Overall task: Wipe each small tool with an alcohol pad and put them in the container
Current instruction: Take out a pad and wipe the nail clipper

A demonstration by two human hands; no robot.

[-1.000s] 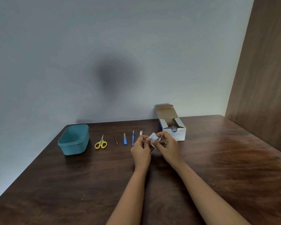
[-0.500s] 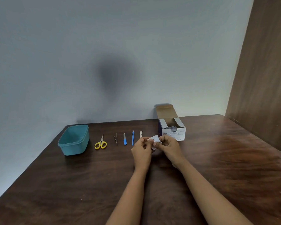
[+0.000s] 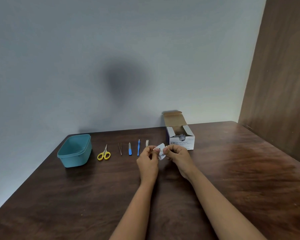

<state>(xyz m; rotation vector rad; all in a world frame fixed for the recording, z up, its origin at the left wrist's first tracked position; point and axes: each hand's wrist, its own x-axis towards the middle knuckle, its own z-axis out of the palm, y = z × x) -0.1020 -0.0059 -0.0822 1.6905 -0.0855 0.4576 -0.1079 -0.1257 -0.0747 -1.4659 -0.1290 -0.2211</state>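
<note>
Both hands pinch a small white alcohol pad packet [image 3: 160, 152] between them above the table. My left hand [image 3: 148, 160] holds its left edge and my right hand [image 3: 177, 157] its right edge. A row of small tools lies behind: yellow-handled scissors [image 3: 104, 153], tweezers [image 3: 120, 148], a blue nail file [image 3: 130, 149], a thin blue tool [image 3: 138, 147] and a nail clipper [image 3: 147, 142], partly hidden by my left hand. The teal container [image 3: 74, 149] stands open at the left end of the row.
An open alcohol swab box [image 3: 180, 140] stands just behind my right hand. The dark wooden table [image 3: 232, 170] meets a pale wall at the back and a brown wooden panel [image 3: 280, 84] on the right.
The hands have drawn slightly toward me with the packet. The packet now stands more upright between the fingers and looks bent or partly torn.
</note>
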